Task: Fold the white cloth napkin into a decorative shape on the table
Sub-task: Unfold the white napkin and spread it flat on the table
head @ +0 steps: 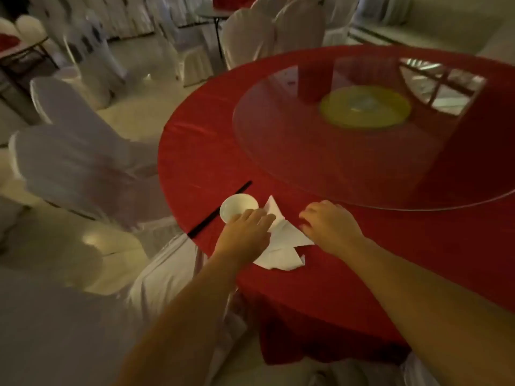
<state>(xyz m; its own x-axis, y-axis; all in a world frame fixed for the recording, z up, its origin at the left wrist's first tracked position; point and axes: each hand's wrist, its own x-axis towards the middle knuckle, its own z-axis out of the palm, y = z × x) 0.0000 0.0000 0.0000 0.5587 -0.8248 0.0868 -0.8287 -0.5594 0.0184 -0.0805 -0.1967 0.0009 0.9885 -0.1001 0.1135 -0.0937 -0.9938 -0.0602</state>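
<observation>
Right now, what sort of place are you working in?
Likely a banquet hall or restaurant dining room: a round table in a red cloth with a glass turntable, chairs in white covers around it, and more such tables behind.

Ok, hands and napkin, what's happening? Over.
Left hand flat on napkin, right hand pressing its other edge. Napkin part-folded on red table. Bowl and chopsticks close by left hand.

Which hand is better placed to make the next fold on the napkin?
Probably the right hand: it sits at the napkin's free right edge with fingers curled there. The left hand lies flat over the napkin's left part beside the white bowl, so it better suits pinning.
</observation>
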